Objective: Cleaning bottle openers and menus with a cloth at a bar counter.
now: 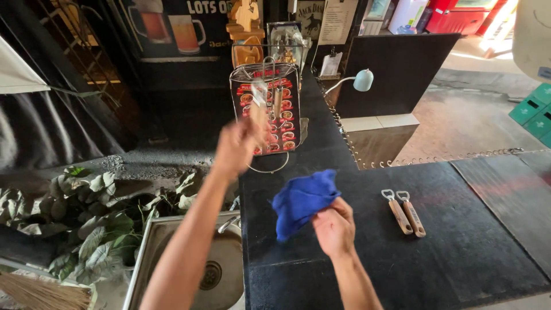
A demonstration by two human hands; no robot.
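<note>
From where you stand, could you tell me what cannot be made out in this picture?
- Head view: left hand motion-blurred; its grip and the thing it holds are unclear.
- Menu stand: lower left hidden by that hand.
- Sink: cut off by the bottom edge.
- Blue cloth: part hidden by right hand.

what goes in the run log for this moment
left hand: holds bottle opener | right hand: holds blue cloth | black counter: two openers

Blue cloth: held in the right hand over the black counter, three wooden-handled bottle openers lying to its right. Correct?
Not quite. The head view shows two wooden-handled bottle openers, not three. The rest holds: the right hand holds the blue cloth over the black counter, and the openers lie to its right.
</note>
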